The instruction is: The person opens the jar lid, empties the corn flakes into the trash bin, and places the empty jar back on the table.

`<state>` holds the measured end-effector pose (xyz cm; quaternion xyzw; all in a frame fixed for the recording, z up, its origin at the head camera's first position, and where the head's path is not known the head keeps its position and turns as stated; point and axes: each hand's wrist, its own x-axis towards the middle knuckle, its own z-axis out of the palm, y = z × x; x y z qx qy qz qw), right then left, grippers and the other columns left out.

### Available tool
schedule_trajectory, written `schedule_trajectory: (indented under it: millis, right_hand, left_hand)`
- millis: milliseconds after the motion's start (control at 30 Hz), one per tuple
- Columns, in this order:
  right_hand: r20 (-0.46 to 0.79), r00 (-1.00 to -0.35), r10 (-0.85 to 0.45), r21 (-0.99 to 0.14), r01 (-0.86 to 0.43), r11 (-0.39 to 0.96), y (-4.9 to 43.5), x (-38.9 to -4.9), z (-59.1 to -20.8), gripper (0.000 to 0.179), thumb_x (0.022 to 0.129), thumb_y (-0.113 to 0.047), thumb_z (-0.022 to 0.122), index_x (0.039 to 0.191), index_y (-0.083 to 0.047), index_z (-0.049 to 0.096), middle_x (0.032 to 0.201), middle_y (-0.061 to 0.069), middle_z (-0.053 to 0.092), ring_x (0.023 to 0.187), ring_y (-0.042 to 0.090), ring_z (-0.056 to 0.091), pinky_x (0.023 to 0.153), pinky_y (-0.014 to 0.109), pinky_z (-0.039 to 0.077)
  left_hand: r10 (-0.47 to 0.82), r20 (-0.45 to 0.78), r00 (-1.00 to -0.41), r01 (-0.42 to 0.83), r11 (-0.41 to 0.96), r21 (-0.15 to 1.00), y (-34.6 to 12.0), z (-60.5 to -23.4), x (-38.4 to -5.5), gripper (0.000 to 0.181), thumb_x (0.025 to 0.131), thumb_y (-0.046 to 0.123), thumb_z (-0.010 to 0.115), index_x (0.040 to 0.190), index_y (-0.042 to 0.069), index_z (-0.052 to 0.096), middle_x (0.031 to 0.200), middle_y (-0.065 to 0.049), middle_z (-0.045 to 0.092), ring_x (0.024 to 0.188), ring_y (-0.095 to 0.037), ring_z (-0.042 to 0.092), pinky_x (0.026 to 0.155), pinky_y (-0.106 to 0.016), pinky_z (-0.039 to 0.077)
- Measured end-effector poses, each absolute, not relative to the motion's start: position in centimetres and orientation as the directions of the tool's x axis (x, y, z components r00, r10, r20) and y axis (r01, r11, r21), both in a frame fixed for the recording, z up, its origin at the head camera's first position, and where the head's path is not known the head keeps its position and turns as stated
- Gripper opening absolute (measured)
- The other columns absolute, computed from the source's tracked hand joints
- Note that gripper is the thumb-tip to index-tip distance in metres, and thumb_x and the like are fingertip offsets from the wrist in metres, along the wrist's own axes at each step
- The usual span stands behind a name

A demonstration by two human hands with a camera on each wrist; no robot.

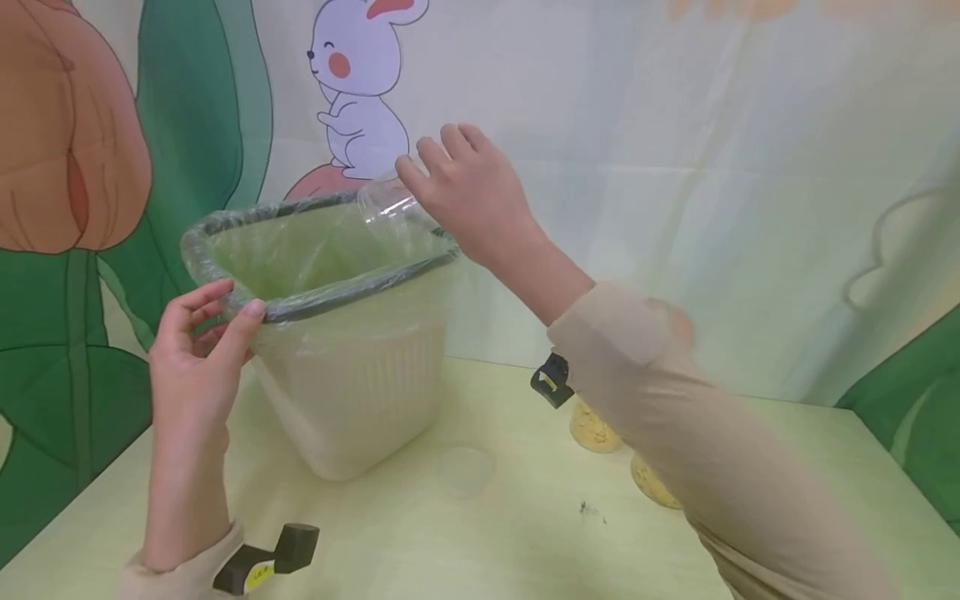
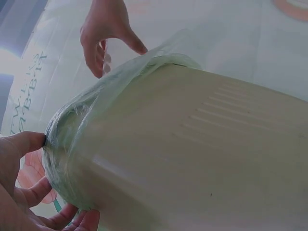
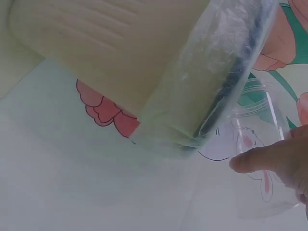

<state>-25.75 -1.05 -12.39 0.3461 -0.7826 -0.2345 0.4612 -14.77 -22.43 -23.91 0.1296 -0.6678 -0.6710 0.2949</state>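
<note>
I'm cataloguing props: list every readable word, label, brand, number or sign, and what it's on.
"ABB": green lettering on the wall backdrop; other letters blurred.
Yellow left-wrist label: too small to read.
Yellow right-wrist label: too small to read.
Orange marks at the backdrop's top: cut off, unreadable.
Bin, clear jar: no text seen.

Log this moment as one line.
left hand: grips lined bin by rim | right hand: holds clear jar tilted at bin opening
</note>
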Motion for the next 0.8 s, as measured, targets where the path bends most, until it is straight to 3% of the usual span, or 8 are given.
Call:
schedule_trajectory:
  millis: [133,500,800]
  right_hand:
    - [0.527,-0.312,-0.79,0.721,-0.328,0.61,-1.0,-26.0,-13.0,0.036,0.077,0.0,0.054,0.113,-0.006,0.052,0.098,0.011,0.056,0.095,0.03,0.051,0.091,0.035,0.04]
    - [0.512,-0.373,-0.773,0.698,-0.344,0.628,-1.0,-25.7,-13.1,0.045,0.073,0.002,0.058,0.117,-0.006,0.05,0.099,0.011,0.055,0.092,0.029,0.049,0.09,0.035,0.039]
    - [0.57,-0.347,-0.745,0.657,-0.352,0.666,-0.4,-25.9,-14.0,0.026,0.074,0.003,0.05,0.099,-0.004,0.051,0.082,0.01,0.053,0.075,0.026,0.047,0.079,0.033,0.042]
  left_hand:
    - [-0.563,0.221,-0.796,0.222,0.067,0.973,-22.5,-24.0,-14.9,0.04,0.082,0.027,0.067,0.12,0.023,0.054,0.113,0.007,0.039,0.098,-0.01,0.042,0.071,-0.014,0.045]
    - [-0.573,0.236,-0.785,0.21,0.111,0.971,-22.4,-23.8,-14.9,0.039,0.083,0.027,0.066,0.12,0.023,0.054,0.111,0.008,0.039,0.097,-0.009,0.042,0.071,-0.015,0.045]
    - [-0.571,0.242,-0.785,0.204,0.13,0.97,-22.5,-23.8,-14.9,0.038,0.084,0.026,0.065,0.121,0.023,0.053,0.111,0.009,0.039,0.096,-0.008,0.042,0.071,-0.015,0.044]
